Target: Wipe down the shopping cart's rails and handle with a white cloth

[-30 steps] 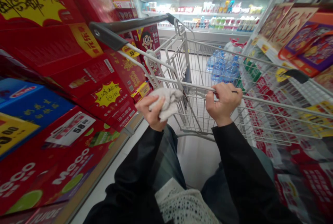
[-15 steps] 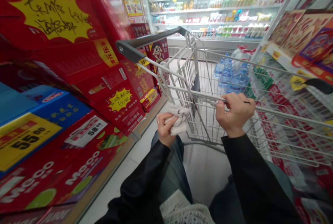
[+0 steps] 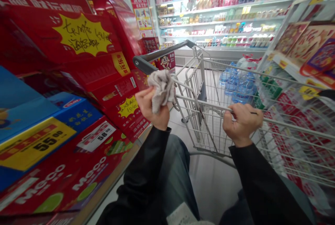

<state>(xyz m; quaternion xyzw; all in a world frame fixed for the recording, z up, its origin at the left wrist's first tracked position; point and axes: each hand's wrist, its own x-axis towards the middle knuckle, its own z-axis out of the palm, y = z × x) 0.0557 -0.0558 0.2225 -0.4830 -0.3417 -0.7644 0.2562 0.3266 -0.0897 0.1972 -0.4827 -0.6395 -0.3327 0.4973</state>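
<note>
A crumpled, light grey cloth [image 3: 162, 87] is bunched in my left hand [image 3: 151, 108], whose fingers are closed around it. The cloth is at the near end of the shopping cart's [image 3: 206, 103] handle, in front of its side wires; whether it touches them I cannot tell. My right hand [image 3: 242, 124] is wrapped around the top side rail of the cart. The cart stands sideways before me, its grey handle [image 3: 167, 51] at the upper left. Part of the handle's near arm is hidden behind the cloth.
Stacked red drink cartons [image 3: 89, 169] and a blue carton [image 3: 78, 108] line the left side. Shrink-wrapped blue water bottles [image 3: 242, 87] stand beyond the cart. Packed bottles [image 3: 285, 113] fill the right side. A lit refrigerated shelf [image 3: 217, 26] spans the back.
My left hand has risen with the cloth from low beside the cart's frame up to the near end of the handle. My right hand keeps its grip on the rail. The view has shifted slightly.
</note>
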